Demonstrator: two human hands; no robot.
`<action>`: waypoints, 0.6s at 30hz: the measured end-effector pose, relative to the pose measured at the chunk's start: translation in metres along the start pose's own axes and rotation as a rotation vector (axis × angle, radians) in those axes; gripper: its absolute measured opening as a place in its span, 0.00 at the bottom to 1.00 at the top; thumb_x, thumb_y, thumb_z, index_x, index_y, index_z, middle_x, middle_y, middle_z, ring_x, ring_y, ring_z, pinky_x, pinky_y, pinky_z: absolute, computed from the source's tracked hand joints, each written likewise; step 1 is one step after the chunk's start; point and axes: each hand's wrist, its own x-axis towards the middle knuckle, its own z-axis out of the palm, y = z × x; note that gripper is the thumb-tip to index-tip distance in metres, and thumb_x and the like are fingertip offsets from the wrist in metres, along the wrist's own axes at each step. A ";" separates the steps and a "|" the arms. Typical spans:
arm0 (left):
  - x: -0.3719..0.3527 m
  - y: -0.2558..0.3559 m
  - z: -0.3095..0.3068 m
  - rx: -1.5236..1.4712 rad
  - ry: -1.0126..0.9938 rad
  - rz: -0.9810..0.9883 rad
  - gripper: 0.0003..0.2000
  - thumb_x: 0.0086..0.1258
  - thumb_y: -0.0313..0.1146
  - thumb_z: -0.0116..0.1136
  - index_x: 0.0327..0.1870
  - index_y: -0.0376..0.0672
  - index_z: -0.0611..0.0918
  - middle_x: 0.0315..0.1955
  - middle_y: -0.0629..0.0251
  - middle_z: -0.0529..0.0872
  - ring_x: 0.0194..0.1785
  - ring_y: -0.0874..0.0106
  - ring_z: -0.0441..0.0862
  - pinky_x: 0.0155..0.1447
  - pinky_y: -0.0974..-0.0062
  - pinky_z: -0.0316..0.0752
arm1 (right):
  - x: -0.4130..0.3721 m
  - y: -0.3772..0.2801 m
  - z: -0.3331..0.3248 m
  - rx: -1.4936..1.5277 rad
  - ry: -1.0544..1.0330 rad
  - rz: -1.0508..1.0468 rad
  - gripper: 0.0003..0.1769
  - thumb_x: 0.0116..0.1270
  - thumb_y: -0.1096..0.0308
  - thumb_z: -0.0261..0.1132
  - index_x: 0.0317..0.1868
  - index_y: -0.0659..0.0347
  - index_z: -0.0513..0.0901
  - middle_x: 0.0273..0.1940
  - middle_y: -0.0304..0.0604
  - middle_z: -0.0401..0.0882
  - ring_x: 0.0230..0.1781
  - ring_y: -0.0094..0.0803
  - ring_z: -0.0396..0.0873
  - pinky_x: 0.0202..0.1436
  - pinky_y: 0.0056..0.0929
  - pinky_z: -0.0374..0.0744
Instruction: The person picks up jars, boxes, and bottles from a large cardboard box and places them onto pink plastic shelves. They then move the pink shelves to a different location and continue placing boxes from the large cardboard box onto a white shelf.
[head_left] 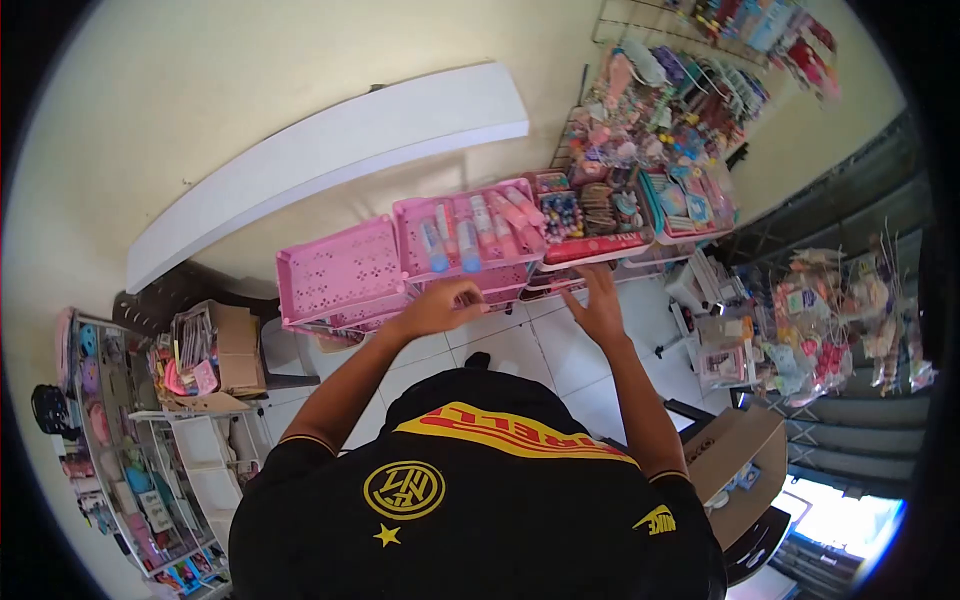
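Observation:
My left hand (440, 308) is held in front of the middle pink basket (415, 276), its fingers loosely curled and apart with nothing visible in them. Several pink and blue cylindrical bottles (468, 246) lie in that basket. To its left is a second pink basket (340, 270) with a flower-hole pattern and a bare bottom. My right hand (600, 308) is raised near the front edge of a red tray (598, 247), thumb and fingers spread, holding nothing. Small pens or tubes and stacked brown items fill the tray.
A white shelf (340, 165) juts from the wall above the baskets. Hair accessories (660, 110) hang on a rack at upper right. A cardboard box (238, 350) stands at left and another open carton (735, 455) at lower right. Bagged goods (810, 320) hang by the shutter.

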 end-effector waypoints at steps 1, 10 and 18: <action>-0.002 0.007 -0.022 -0.005 0.012 -0.003 0.19 0.66 0.44 0.66 0.49 0.38 0.80 0.42 0.54 0.85 0.49 0.61 0.83 0.55 0.63 0.75 | 0.030 -0.020 0.007 0.016 -0.054 -0.093 0.28 0.58 0.63 0.74 0.57 0.61 0.76 0.55 0.53 0.76 0.58 0.52 0.73 0.62 0.44 0.72; 0.029 -0.050 -0.087 0.997 0.026 0.468 0.23 0.51 0.26 0.63 0.53 0.45 0.77 0.52 0.61 0.78 0.64 0.58 0.70 0.64 0.61 0.67 | 0.101 -0.076 0.100 -0.194 -0.321 -0.473 0.29 0.55 0.70 0.65 0.60 0.53 0.76 0.59 0.47 0.73 0.61 0.45 0.70 0.59 0.51 0.70; 0.043 -0.052 -0.106 0.997 -0.168 0.461 0.16 0.56 0.28 0.63 0.48 0.45 0.80 0.49 0.62 0.80 0.60 0.63 0.74 0.64 0.61 0.65 | 0.104 -0.076 0.113 -0.233 -0.260 -0.499 0.24 0.57 0.70 0.63 0.57 0.51 0.78 0.57 0.41 0.77 0.54 0.39 0.74 0.53 0.47 0.70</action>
